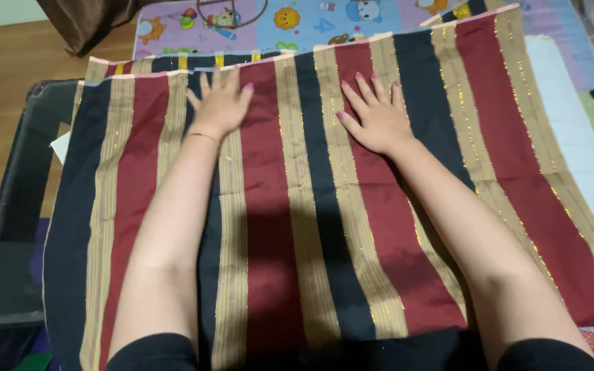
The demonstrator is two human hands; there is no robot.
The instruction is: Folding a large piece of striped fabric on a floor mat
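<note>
Both forearms ran from the lower frame toward the upper centre, where the left hand [220,103] and right hand [377,117] lay flat, fingers spread and grasping nothing, on a striped cloth [297,227]. The cloth, in maroon, black and tan bands with gold flecks, appeared largely smoothed, its far edge doubled. Beyond it lay a cartoon-printed mat [290,20].

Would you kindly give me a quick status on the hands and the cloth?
Left hand and right hand flat, fingers spread. Both pressing on the striped cloth near its far edge. Nothing lying on it.
</note>
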